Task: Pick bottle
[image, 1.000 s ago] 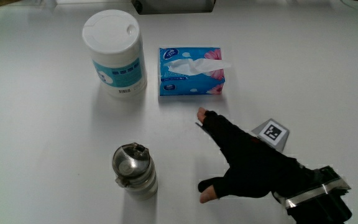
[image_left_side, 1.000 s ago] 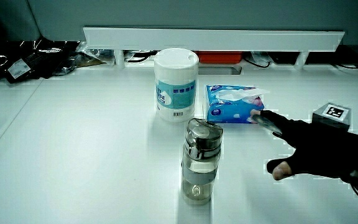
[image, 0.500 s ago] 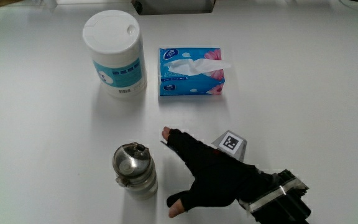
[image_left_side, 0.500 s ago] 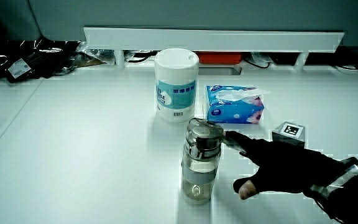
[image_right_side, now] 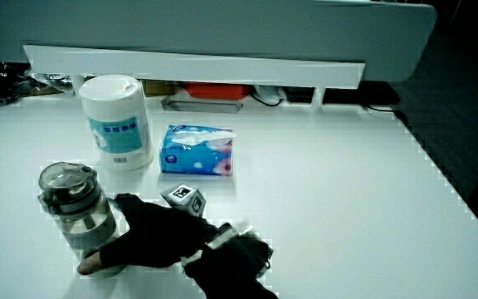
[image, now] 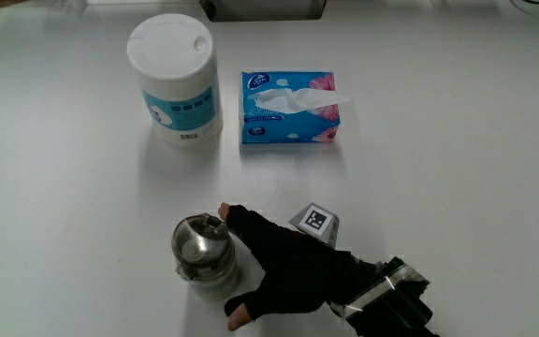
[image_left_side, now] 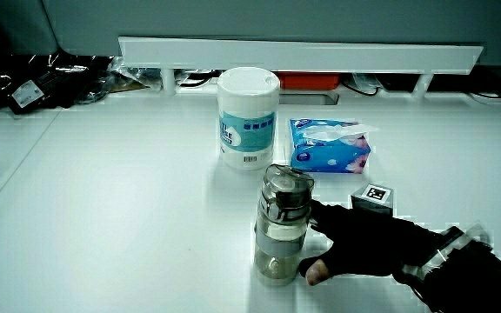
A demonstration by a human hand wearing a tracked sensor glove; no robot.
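The bottle point(image: 202, 253) is a clear one with a grey metal lid; it stands upright on the white table near the person's edge, and shows in both side views point(image_left_side: 281, 230) point(image_right_side: 73, 208). The gloved hand point(image: 271, 269) lies right beside it, low over the table, with the patterned cube point(image: 314, 222) on its back. Its forefinger reaches past the bottle's lid and its thumb point(image_left_side: 317, 273) sits by the bottle's base. The fingers are spread around the bottle's side and are not closed on it. In both side views the hand point(image_left_side: 359, 243) point(image_right_side: 152, 237) rests against the bottle.
A white wipes canister point(image: 173, 80) with a blue label stands farther from the person than the bottle. A blue tissue pack point(image: 288, 108) lies beside the canister. A low white partition point(image_left_side: 298, 54) runs along the table's far edge.
The hand has slid across the table from beside the tissue pack to the bottle. Its spread fingers now flank the bottle. The bottle, canister and tissue pack have not moved.
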